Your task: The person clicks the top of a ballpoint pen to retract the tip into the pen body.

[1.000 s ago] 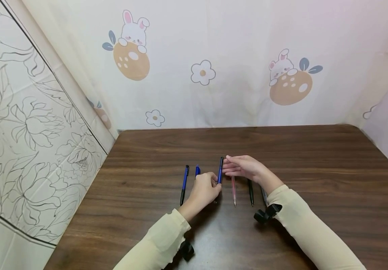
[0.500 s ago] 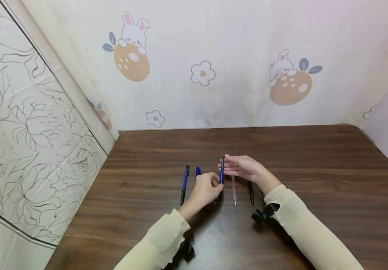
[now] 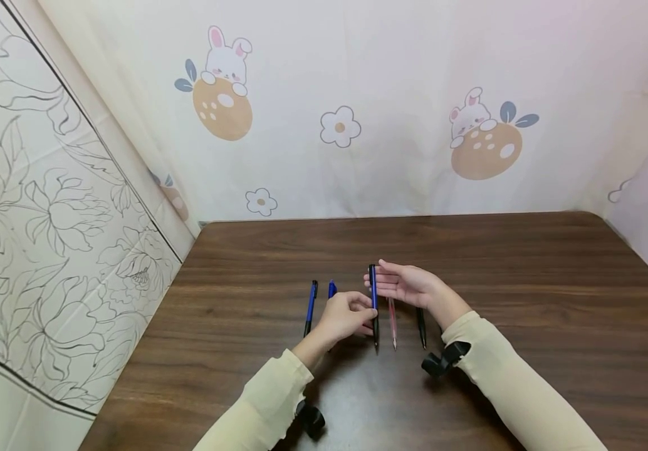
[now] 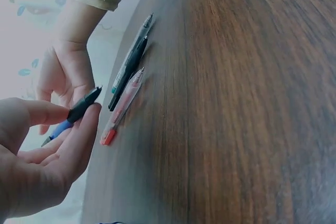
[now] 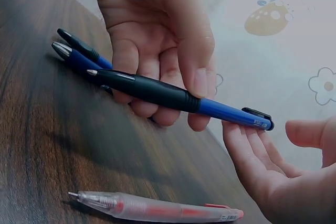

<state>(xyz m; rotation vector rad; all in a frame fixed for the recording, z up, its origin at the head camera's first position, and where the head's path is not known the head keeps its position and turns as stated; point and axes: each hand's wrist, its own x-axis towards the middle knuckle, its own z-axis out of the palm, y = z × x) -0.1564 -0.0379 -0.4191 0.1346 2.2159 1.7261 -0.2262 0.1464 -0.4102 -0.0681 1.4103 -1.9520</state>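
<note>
My left hand (image 3: 342, 318) pinches a blue pen with a black grip (image 5: 157, 92) between thumb and fingers, near the pen's middle. The pen is raised above the table, its silver tip pointing toward me and its clip end away. My right hand (image 3: 412, 287) has its fingers extended, palm turned toward the pen. In the right wrist view, the fingertips of that hand (image 5: 289, 182) lie right at the pen's clip end, while the thumb stands apart from it. Close beneath lies a clear pen with red parts (image 4: 123, 103).
Left of my hands, a blue-and-black pen (image 3: 310, 307) and another blue pen (image 3: 332, 289) lie on the brown wooden table (image 3: 234, 300). To the right are a black pen (image 4: 128, 72) and a clear pen with a green end (image 4: 131, 53). A printed curtain (image 3: 391, 156) hangs behind.
The held pen has shifted slightly right and its black lower part now shows below my left fingers. My right hand has moved slightly left, its fingers now behind the pen's clip end.
</note>
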